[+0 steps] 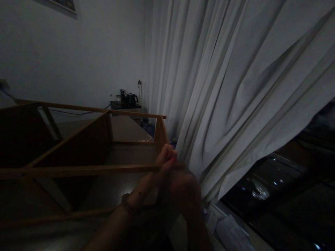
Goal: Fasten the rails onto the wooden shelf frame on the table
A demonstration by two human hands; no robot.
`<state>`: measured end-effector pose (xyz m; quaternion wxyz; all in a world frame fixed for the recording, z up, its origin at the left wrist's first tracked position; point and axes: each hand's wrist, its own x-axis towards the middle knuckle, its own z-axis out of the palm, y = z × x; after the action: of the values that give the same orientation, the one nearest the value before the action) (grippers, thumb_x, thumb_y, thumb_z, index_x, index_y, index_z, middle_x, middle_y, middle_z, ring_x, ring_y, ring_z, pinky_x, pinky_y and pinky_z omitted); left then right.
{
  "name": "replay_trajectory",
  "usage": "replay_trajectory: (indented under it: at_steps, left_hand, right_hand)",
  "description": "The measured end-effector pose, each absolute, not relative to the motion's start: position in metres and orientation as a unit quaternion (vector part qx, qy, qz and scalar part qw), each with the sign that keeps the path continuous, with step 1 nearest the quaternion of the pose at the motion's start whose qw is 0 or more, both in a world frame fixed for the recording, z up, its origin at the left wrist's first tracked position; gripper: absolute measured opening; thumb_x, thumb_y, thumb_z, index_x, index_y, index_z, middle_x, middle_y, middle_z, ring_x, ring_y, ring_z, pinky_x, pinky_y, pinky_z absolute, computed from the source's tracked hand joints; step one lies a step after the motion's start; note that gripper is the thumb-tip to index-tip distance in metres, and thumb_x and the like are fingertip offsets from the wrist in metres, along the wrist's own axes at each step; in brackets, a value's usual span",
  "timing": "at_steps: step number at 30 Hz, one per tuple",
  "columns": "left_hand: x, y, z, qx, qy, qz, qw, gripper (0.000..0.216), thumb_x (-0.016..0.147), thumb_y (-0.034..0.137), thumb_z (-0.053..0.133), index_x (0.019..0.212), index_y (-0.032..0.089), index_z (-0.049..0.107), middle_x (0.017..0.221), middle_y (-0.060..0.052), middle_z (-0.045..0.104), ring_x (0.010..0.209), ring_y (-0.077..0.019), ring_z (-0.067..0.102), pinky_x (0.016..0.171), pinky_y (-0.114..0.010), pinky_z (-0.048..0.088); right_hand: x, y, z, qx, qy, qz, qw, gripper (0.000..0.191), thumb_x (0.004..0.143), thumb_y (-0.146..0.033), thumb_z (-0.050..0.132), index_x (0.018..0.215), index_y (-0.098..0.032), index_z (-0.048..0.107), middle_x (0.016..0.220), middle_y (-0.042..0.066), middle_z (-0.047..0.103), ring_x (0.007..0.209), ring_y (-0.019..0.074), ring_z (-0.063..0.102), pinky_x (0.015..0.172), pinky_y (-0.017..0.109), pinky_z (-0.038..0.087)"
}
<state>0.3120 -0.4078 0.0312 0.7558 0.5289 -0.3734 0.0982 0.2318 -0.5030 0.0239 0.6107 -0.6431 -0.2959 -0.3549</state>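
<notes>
A brown wooden shelf unit (91, 169) with open bays lies across the left and middle of the view. My left hand (166, 157), a bracelet on its wrist, is closed at the unit's right end, its fingers curled by the edge of the end board (164, 132). Whether something small is also in those fingers cannot be made out. Just below and to the right is my right hand (186, 191), close to the end of the front rail. Motion and dim light smear its fingers, so their hold is unclear.
White curtains (209, 87) hang close on the right. A dark kettle (131, 99) stands on a small cabinet (136, 111) in the far corner. At lower right, pale papers or packages (231, 232) lie beside a dark glossy surface (277, 181) with reflections.
</notes>
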Motion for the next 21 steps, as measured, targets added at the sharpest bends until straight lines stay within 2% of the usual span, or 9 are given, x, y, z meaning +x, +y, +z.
replay_trajectory:
  at_steps: [4, 9, 14, 21]
  left_hand:
    - [0.308, -0.407, 0.035, 0.542, -0.377, 0.100, 0.745, 0.045, 0.087, 0.063, 0.053, 0.075, 0.022, 0.038, 0.073, 0.002, 0.036, 0.068, -0.0155, 0.036, 0.071, -0.033, 0.038]
    - [0.309, -0.408, 0.033, 0.514, -0.387, 0.081, 0.761, 0.043, 0.088, 0.059, 0.054, 0.078, 0.023, 0.034, 0.070, 0.004, 0.034, 0.064, -0.0138, 0.033, 0.066, -0.030, 0.036]
    - [0.314, -0.409, 0.026, 0.513, -0.384, 0.054, 0.766, 0.041, 0.087, 0.059, 0.054, 0.080, 0.023, 0.034, 0.074, 0.002, 0.033, 0.066, -0.0144, 0.033, 0.060, -0.028, 0.033]
    - [0.310, -0.408, 0.031, 0.513, -0.380, 0.062, 0.767, 0.040, 0.087, 0.057, 0.054, 0.079, 0.023, 0.035, 0.073, 0.002, 0.034, 0.066, -0.0148, 0.033, 0.062, -0.029, 0.034]
  right_hand:
    - [0.236, -0.519, 0.032, -0.657, -0.350, -0.310, 0.591, 0.028, 0.095, -0.042, 0.058, 0.076, -0.023, 0.066, 0.056, -0.004, 0.062, 0.049, 0.0103, 0.058, 0.050, 0.021, 0.046]
    - [0.238, -0.525, 0.038, -0.682, -0.373, -0.339, 0.530, 0.023, 0.096, -0.037, 0.058, 0.079, -0.024, 0.066, 0.062, -0.003, 0.068, 0.058, 0.0125, 0.064, 0.062, 0.026, 0.052]
    - [0.240, -0.522, 0.030, -0.694, -0.359, -0.384, 0.493, 0.022, 0.098, -0.033, 0.050, 0.083, -0.026, 0.064, 0.052, -0.006, 0.062, 0.045, 0.0122, 0.057, 0.058, 0.028, 0.052]
    - [0.246, -0.520, 0.020, -0.671, -0.362, -0.439, 0.476, 0.024, 0.098, -0.036, 0.049, 0.077, -0.026, 0.056, 0.056, -0.005, 0.063, 0.046, 0.0125, 0.058, 0.054, 0.028, 0.050]
